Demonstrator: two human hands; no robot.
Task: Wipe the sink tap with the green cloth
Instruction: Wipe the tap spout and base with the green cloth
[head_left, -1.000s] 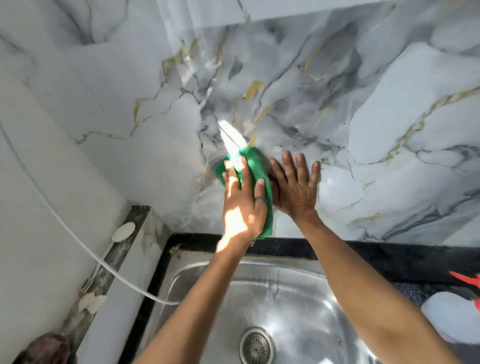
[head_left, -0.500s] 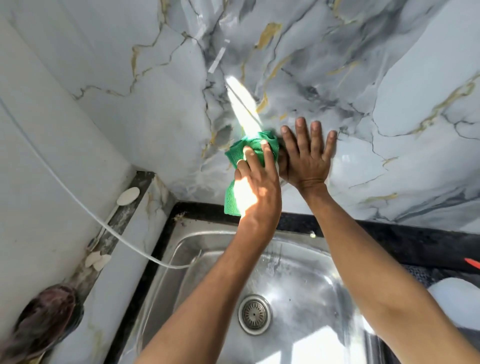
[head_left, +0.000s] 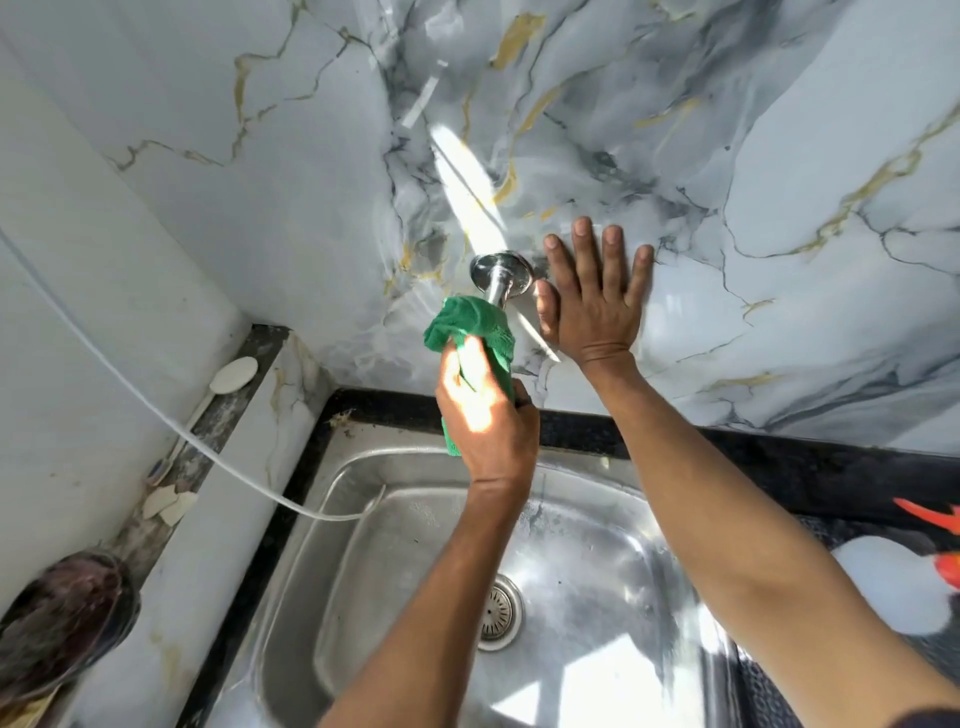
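The chrome sink tap comes out of the marble wall above the sink; its round base plate and a short length of stem show. The green cloth is wrapped around the tap's body below that, hiding the rest of it. My left hand grips the cloth around the tap, sunlight falling across its back. My right hand lies flat against the wall just right of the tap's base, fingers spread, holding nothing.
A steel sink with a round drain lies below, framed by a black counter edge. A white hose runs from the left wall into the sink. A white spoon rests on the left ledge. A dark round object sits at the lower left.
My left hand has slid the cloth down from the wall end of the tap along its body, uncovering the chrome base plate. The right hand stays pressed on the wall.
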